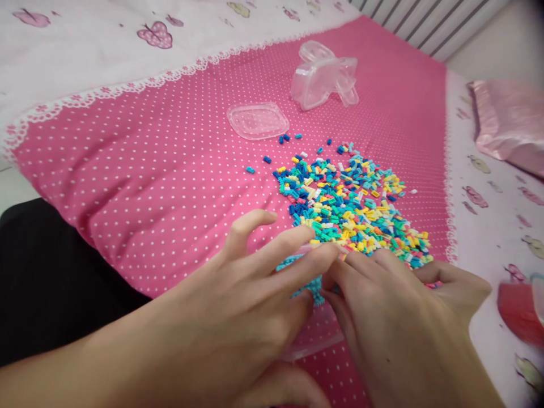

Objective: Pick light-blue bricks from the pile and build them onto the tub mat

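A large loose pile of tiny plastic building bricks (352, 204) in blue, teal, yellow, white and pink lies on the pink dotted bedding. Over the near edge of this pile, my left hand (272, 289) is stretched out with its fingers apart and bent. My right hand (386, 306) meets it, thumb and fingers pressed together in a pinch; whatever they grip is hidden. Light-blue bricks (313, 290) show between the two hands, right by the fingertips. Below them is a clear plastic container (317, 343), largely covered by my hands.
Farther back lie a clear flat lid (258, 120) and a clear, odd-shaped plastic container (323, 76). A shiny pink bag (510, 122) rests at the right, with a red item (521, 309) nearer me. White bars (412, 22) border the far side. Dark cloth (55, 277) is at the left.
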A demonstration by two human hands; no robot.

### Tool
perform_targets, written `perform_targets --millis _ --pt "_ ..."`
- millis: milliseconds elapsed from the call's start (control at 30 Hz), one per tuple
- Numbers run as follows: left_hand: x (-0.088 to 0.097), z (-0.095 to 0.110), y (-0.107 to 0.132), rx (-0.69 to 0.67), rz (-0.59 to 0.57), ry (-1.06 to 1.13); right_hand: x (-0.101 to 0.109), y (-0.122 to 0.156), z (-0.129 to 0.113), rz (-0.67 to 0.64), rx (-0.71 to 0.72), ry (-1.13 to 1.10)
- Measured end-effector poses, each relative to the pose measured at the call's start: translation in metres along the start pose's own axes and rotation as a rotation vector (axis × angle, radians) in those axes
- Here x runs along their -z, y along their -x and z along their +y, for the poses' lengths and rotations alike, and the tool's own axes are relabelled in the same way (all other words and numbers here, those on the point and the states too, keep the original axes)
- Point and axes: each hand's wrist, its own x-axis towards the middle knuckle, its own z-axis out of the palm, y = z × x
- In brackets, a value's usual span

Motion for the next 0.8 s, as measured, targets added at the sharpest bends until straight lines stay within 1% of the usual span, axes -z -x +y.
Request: perform_targets --millis 100,167,267,333,400,467,533,633,733,800 --pt "0.006 -0.007 0.0 -0.03 -0.009 0.048 0.004 0.0 0.0 -0.001 0.009 0.01" --pt "0.011 -0.013 0.002 -0.025 -0.004 0.109 0.009 0.0 0.002 -0.005 0.012 -0.007" --pt "0.016 -0.018 0.013 0.069 0.022 0.216 0.014 0.0 0.011 0.006 0.023 -0.097" --pt "0.015 -0.017 0.024 0.144 0.011 0.267 0.017 -0.001 0.019 0.039 0.016 -0.156" --pt "0.009 -0.01 0.035 0.223 -0.019 0.283 0.019 -0.002 0.027 0.069 -0.006 -0.194" --pt "0.0 -0.001 0.045 0.274 -0.004 0.289 0.021 -0.004 0.032 0.083 -0.008 -0.23" --pt "-0.009 0.009 0.05 0.286 0.073 0.269 0.022 -0.005 0.032 0.078 0.015 -0.273" --pt "-0.019 0.018 0.051 0.283 0.209 0.214 0.026 -0.006 0.027 0.044 0.053 -0.389" --pt "-0.025 0.02 0.048 0.268 0.291 0.164 0.029 -0.01 0.017 0.01 0.115 -0.537" --pt "-0.028 0.019 0.048 0.27 0.324 0.159 0.03 -0.013 0.01 0.002 0.129 -0.583"
